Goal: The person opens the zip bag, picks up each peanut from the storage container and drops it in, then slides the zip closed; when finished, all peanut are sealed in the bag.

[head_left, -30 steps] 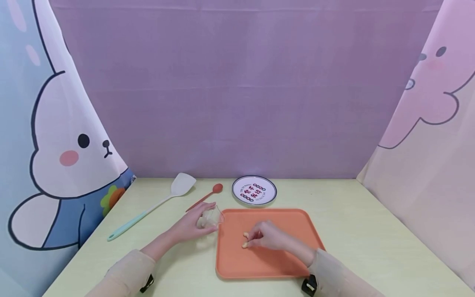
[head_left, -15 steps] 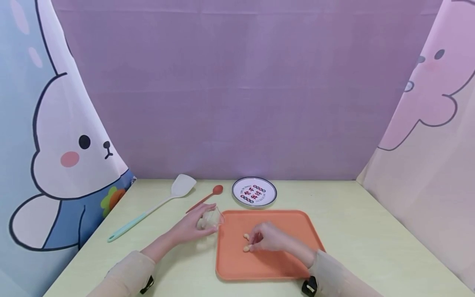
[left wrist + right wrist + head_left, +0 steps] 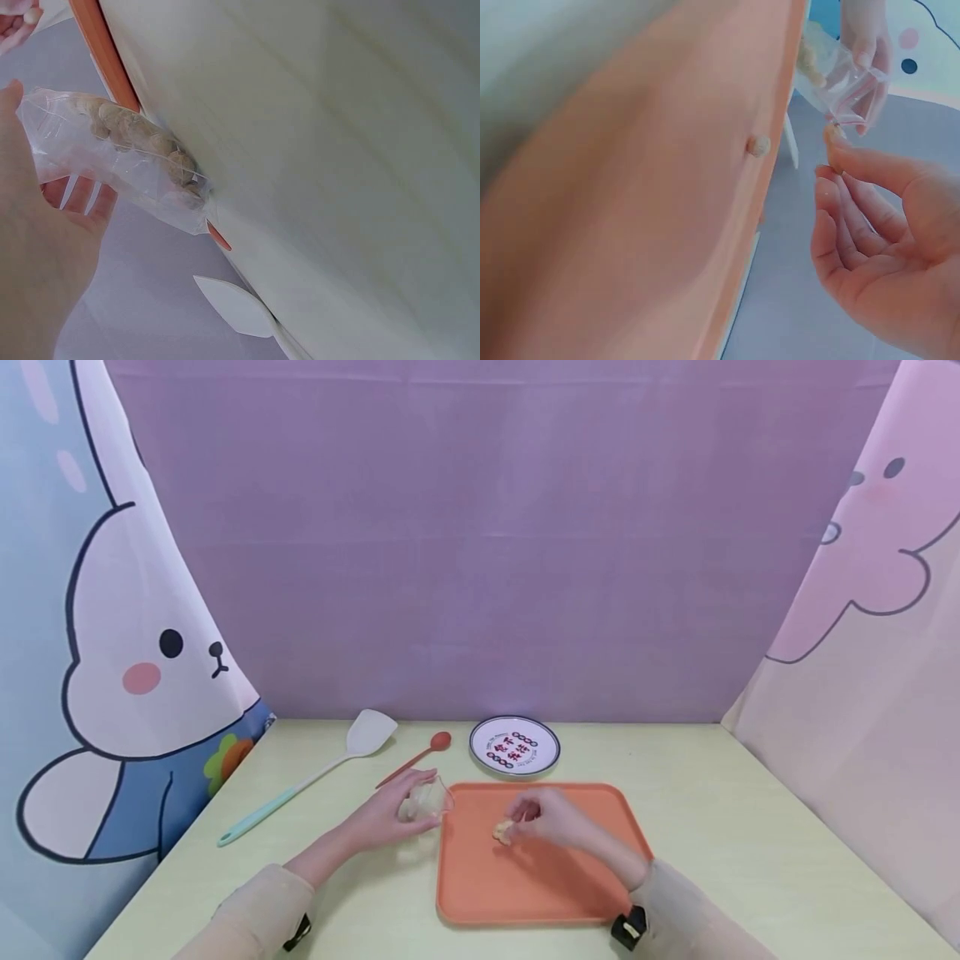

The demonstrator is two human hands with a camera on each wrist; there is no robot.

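My left hand (image 3: pixel 386 817) holds a clear zip bag (image 3: pixel 426 800) at the tray's left edge. Inside it lie several round beige nut-like pieces (image 3: pixel 124 124), and the bag's mouth faces the right hand. Over the orange tray (image 3: pixel 480 893), my right hand (image 3: pixel 551 818) pinches a small beige nut-like piece (image 3: pixel 832 142) between thumb and index finger. Seen from the right wrist, it is raised off the tray. Another such piece (image 3: pixel 758 145) lies on the tray surface.
Behind the tray stands a white plate (image 3: pixel 514 746) with a dark rim and red lettering. A red spoon (image 3: pixel 440 741) and a white spatula (image 3: pixel 370 732) with a green handle lie at the back left. A purple curtain (image 3: pixel 480 543) closes off the far side.
My right hand has picked a piece up off the tray and moved slightly away from me, to the right. The left hand and bag stay where they were.
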